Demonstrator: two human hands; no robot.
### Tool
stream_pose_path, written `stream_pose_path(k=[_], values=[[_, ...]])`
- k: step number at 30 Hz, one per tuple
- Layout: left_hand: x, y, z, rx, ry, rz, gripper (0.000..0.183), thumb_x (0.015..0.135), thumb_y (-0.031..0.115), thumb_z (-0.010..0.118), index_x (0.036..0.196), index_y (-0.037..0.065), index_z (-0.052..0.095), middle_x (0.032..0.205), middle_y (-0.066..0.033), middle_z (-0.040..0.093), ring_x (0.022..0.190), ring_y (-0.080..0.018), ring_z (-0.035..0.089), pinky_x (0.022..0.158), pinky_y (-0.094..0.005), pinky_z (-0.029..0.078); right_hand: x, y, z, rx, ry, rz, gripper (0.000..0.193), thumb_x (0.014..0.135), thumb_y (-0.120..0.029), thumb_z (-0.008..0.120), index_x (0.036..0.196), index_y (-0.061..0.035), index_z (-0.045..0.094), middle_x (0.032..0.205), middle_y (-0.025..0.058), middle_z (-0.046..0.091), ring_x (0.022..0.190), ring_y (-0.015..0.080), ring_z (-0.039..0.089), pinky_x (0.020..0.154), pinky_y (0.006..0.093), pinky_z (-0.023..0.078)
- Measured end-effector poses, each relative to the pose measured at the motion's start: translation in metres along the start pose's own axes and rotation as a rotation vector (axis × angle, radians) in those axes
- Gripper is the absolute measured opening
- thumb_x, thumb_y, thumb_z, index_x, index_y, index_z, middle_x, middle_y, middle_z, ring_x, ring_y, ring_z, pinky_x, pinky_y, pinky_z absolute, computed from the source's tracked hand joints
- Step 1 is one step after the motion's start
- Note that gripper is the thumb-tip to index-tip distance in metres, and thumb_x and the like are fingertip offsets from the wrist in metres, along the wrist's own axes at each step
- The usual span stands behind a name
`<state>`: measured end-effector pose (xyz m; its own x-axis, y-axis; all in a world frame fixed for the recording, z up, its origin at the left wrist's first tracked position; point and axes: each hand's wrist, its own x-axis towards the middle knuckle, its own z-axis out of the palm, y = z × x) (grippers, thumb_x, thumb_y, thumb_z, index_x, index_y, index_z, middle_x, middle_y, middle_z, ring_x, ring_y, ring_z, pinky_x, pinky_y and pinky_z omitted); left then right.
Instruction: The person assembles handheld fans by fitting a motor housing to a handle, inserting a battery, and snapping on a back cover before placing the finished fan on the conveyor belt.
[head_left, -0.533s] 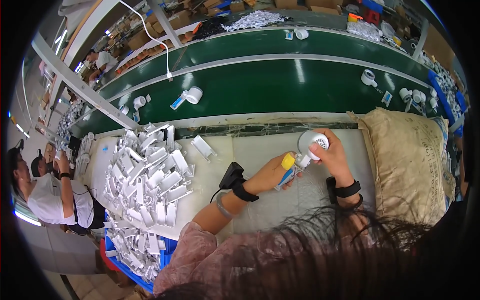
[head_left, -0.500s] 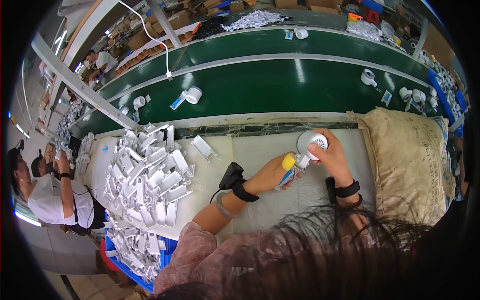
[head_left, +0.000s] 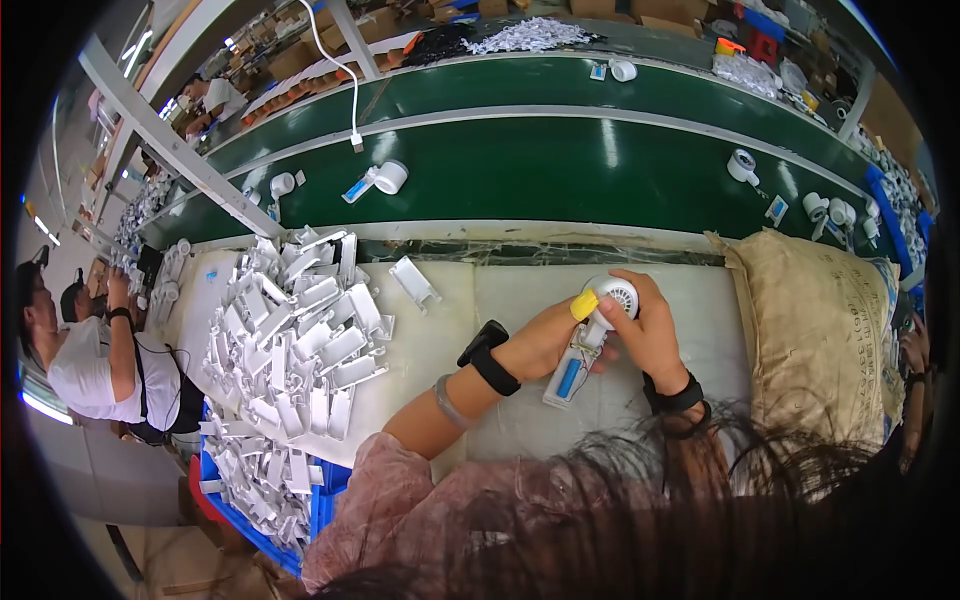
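Observation:
Over the right middle of the pale work mat (head_left: 500, 420), both hands hold a small white handheld fan (head_left: 567, 388). My left hand (head_left: 543, 345), with yellow wrapping on one digit, grips it around the neck from the left. My right hand (head_left: 650, 325) wraps the round grilled head, its thumb lying on the grille. The handle points toward me, its inside open, showing a blue battery-like cylinder and thin wires. Some fingers of both hands are hidden behind the fan. To the left lies a heap of white plastic handle covers (head_left: 300, 335), with a single cover (head_left: 414, 283) apart from it.
A blue bin (head_left: 322, 510) of similar covers stands at the lower left. Beyond the mat runs a green conveyor belt (head_left: 500, 170) carrying several fan units. A brown sack (head_left: 810, 340) lies at the right. A white cable (head_left: 354, 100) hangs over the belt. Another person (head_left: 105, 365) works at far left.
The fan has turned, so its open handle with the blue cylinder now shows toward me. My right hand has shifted lower and closer to my left.

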<state>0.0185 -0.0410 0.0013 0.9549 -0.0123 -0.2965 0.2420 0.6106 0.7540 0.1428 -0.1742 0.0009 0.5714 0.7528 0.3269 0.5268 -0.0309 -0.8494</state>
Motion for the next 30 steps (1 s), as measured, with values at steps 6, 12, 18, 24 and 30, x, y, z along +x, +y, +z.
stream_pose_path(k=[6,12,18,24,30], values=[[0.004,-0.007,-0.005,-0.005,0.004,0.23,0.048,0.094,0.047,0.057,0.119,0.007,0.049,0.105,-0.0071,0.06,0.085,-0.0181,0.064,0.072,-0.0342,0.056,0.0,-0.016,0.012,-0.118,0.002,-0.135,0.036,0.096,-0.026,0.055,0.116,0.0035,0.058,0.105,0.02,0.062,0.095,0.0365,0.06,0.087,0.0414,0.047],[0.004,-0.008,0.004,-0.102,0.146,0.21,0.042,0.091,0.025,0.064,0.123,0.006,0.044,0.106,-0.0083,0.06,0.085,-0.0194,0.065,0.073,-0.0339,0.057,0.0,-0.01,0.016,-0.153,0.095,-0.204,0.031,0.099,-0.021,0.048,0.118,0.0013,0.059,0.114,0.0221,0.058,0.108,0.0375,0.054,0.096,0.0426,0.041],[0.001,0.011,-0.013,-0.25,0.225,0.416,0.035,0.089,0.003,0.053,0.123,0.002,0.042,0.114,-0.0143,0.058,0.102,-0.032,0.066,0.076,-0.0392,0.059,-0.005,-0.009,0.016,-0.045,0.059,-0.108,0.03,0.101,-0.021,0.046,0.107,0.0016,0.064,0.12,0.0131,0.054,0.111,0.0235,0.052,0.097,0.0328,0.039],[-0.002,0.02,-0.018,-0.273,0.266,0.528,0.038,0.087,-0.005,0.046,0.123,0.0,0.035,0.119,-0.0194,0.054,0.105,-0.0354,0.065,0.082,-0.043,0.059,-0.014,-0.016,0.03,0.144,-0.072,-0.028,0.037,0.103,-0.026,0.043,0.106,0.003,0.065,0.124,0.0111,0.054,0.116,0.0205,0.05,0.097,0.0305,0.039],[-0.002,0.021,-0.015,-0.22,0.326,0.596,0.04,0.084,-0.008,0.042,0.122,-0.001,0.034,0.117,-0.0216,0.054,0.101,-0.0341,0.066,0.084,-0.0422,0.058,-0.014,-0.027,0.031,0.356,-0.135,0.094,0.046,0.104,-0.029,0.039,0.122,0.0091,0.058,0.135,0.018,0.043,0.125,0.0267,0.045,0.106,0.0357,0.034]])
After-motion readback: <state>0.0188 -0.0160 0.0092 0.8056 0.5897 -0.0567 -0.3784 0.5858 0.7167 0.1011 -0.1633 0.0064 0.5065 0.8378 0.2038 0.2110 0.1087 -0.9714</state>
